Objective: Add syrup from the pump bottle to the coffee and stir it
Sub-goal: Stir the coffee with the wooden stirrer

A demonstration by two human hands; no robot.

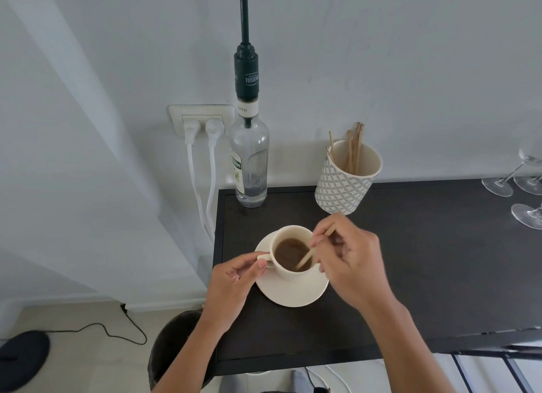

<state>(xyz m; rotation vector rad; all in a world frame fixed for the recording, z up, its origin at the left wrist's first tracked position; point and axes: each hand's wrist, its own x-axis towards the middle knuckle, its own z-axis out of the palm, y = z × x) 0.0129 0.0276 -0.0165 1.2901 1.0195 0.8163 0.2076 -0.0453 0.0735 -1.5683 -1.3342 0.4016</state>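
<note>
right, starting at the left, two white plugs (202, 128) sit in the wall socket, and just beside them the pump bottle (248, 157) stands upright at the back corner of the dark bench (410, 260), well apart from the hands. coming forward, the left hand (231, 287) pinches the handle of the cream cup (289, 253), steadying it on its saucer (293, 290). coffee fills the cup. the right hand (349, 260), the nearer one to the rim, has fingers closed round a wooden stirrer (306, 257), whose long axis slants down-left into the drink. stirring looks under way. further right, a patterned cup of spare stirrers (347, 177), then wine glasses (525, 184) at the edge.
</note>
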